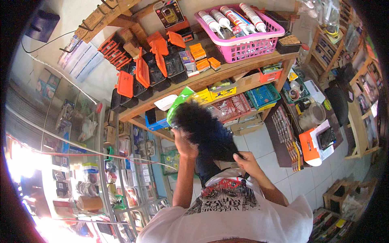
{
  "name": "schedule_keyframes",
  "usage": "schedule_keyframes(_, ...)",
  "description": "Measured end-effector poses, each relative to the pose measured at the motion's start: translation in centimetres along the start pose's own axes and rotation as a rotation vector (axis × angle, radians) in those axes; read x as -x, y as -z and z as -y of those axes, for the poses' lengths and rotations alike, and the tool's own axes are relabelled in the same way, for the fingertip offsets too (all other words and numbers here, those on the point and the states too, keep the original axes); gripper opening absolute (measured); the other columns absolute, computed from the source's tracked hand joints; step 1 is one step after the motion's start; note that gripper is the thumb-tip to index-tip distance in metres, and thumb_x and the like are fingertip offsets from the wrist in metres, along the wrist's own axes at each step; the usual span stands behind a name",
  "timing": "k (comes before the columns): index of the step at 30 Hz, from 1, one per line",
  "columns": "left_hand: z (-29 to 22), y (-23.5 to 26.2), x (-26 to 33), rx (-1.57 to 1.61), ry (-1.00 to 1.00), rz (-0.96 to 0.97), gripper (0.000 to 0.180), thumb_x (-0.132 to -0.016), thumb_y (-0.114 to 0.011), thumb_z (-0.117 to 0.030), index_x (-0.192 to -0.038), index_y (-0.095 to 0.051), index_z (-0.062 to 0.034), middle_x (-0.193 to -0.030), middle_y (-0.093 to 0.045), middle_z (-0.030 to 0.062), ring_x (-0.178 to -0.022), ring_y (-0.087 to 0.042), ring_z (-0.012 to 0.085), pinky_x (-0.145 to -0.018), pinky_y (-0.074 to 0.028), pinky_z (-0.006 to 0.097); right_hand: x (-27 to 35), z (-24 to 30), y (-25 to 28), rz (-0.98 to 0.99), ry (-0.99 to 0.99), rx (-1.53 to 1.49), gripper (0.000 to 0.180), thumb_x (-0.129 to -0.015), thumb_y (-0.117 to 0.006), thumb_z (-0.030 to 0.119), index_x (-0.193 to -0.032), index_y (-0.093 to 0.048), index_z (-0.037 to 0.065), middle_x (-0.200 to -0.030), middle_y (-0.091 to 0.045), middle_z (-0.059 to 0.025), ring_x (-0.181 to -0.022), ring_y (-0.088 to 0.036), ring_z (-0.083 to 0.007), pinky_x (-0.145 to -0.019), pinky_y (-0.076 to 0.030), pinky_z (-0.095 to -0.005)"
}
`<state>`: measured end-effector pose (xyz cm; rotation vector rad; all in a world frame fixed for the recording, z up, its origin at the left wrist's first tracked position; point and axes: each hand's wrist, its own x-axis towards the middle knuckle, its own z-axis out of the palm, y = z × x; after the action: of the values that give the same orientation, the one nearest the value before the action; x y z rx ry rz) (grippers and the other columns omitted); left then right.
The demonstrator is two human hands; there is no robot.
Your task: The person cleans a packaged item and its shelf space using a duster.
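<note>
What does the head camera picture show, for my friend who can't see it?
Both hands, the left hand and right hand, hold a dark fluffy duster in front of a wooden shelf with orange-lidded black cases and a pink basket of tubes.

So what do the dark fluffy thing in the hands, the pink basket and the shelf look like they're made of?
The dark fluffy thing, gripped by the left hand and right hand, looks like soft synthetic fibre or fabric: matte black-blue with a fuzzy outline. Exact material unclear. The pink basket looks like moulded plastic, with a uniform glossy colour and lattice walls. The shelf appears to be bare wood, with brown plank edges.
</note>
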<state>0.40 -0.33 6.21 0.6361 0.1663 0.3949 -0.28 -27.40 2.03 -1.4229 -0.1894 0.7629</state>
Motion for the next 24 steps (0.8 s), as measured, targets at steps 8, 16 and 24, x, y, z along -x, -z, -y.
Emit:
schedule_keyframes(8, 0.0, 3.5, -1.6, 1.162, 0.265, 0.19, 0.066, -0.106, -0.022, -0.054, -0.15, -0.039, -0.0079, -0.145, -0.05, 0.0105, -0.13, -0.048, 0.0302, -0.11, -0.039, 0.045, 1.3, -1.3, 3.0, 0.013, 0.114, 0.261, 0.034, -0.1, -0.062, 0.028, -0.083, -0.066, -0.002, -0.069, -0.053, 0.0062, -0.065, -0.043, -0.0056, -0.056, -0.036, -0.0257)
schedule_keyframes(16, -0.1, -1.0, -0.3, 0.477, 0.06, 0.261, 0.058, -0.107, -0.027, -0.047, -0.146, -0.041, -0.0064, -0.144, -0.051, 0.0139, -0.126, -0.053, 0.0322, -0.109, -0.042, 0.046, 1.5, -1.0, 3.6, -0.073, 0.054, 0.169, 0.037, -0.098, -0.065, 0.031, -0.091, -0.068, -0.005, -0.074, -0.06, 0.0014, -0.073, -0.049, -0.0065, -0.063, -0.042, -0.0267)
schedule_keyframes(24, -1.3, -1.4, 0.1, 0.201, 0.037, 0.165, 0.073, -0.102, -0.023, -0.062, -0.155, -0.03, -0.0126, -0.149, -0.044, 0.0145, -0.133, -0.046, 0.0354, -0.113, -0.036, 0.052, 1.1, -1.2, 4.7, -0.075, 0.106, 0.217, 0.039, -0.098, -0.064, 0.034, -0.079, -0.063, 0.0, -0.064, -0.051, 0.004, -0.062, -0.044, -0.0064, -0.055, -0.037, -0.0277)
